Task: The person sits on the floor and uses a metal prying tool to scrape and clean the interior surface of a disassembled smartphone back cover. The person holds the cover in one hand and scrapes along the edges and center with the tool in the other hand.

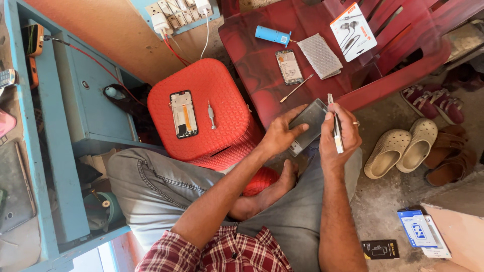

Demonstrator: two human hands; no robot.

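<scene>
My left hand (279,135) grips a grey phone back cover (308,123) by its lower end, holding it over my lap. My right hand (341,135) holds metal tweezers (336,128) upright, their tip at the cover's upper right edge. An opened phone frame (183,114) and a small screwdriver (212,115) lie on top of a red plastic stool (227,126) to the left of my hands.
A dark red chair (262,65) holds a phone part (289,66), a thin probe (296,88), a blue cylinder (272,35), a grey cloth (319,55) and an earphone box (353,31). Sandals (401,147) lie at the right, small boxes (417,227) on the floor. A blue workbench (60,151) stands left.
</scene>
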